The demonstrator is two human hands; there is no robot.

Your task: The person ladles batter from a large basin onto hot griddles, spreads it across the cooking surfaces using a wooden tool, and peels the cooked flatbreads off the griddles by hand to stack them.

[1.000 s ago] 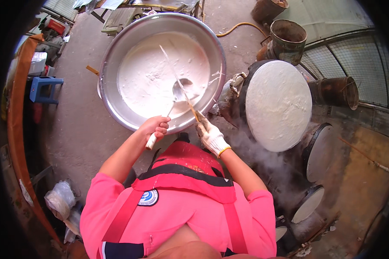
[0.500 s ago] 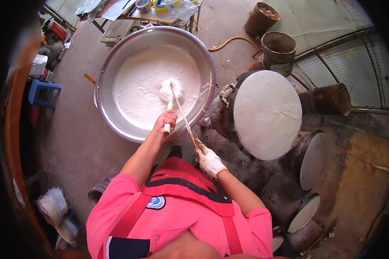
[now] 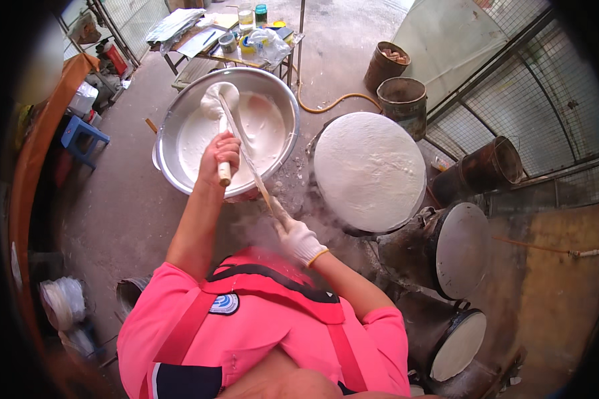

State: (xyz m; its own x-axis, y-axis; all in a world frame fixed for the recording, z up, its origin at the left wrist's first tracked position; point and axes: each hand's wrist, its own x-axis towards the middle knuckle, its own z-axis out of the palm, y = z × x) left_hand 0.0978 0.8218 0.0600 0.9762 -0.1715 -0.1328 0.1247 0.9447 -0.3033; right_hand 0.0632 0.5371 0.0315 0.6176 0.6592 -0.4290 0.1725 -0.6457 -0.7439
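Note:
My bare left hand (image 3: pixel 221 157) is closed round the pale handle of a ladle (image 3: pixel 219 101). White batter coats the ladle's round head, which appears over the far part of a wide metal basin (image 3: pixel 291 133) holding thick white batter (image 3: pixel 263 123). In my right hand (image 3: pixel 298 238), covered by a white knit glove, is a long thin wooden stick (image 3: pixel 251 163). Its batter-smeared far end meets or crosses the ladle head; I cannot tell whether they touch. To the right, a round griddle (image 3: pixel 369 174) is covered with a white layer of batter.
More round drum stoves with griddles (image 3: pixel 462 249) stand on the right, amid some steam. Rusty buckets (image 3: pixel 404 106) are behind them, near a hose (image 3: pixel 333 108). Beyond the basin is a cluttered table (image 3: pixel 199 43). A blue stool (image 3: pixel 83 139) stands at left.
The ladle and stick have moved away from me toward the basin's far side, and the ladle head appears raised from the batter. The view has shifted, showing more of the table and stoves.

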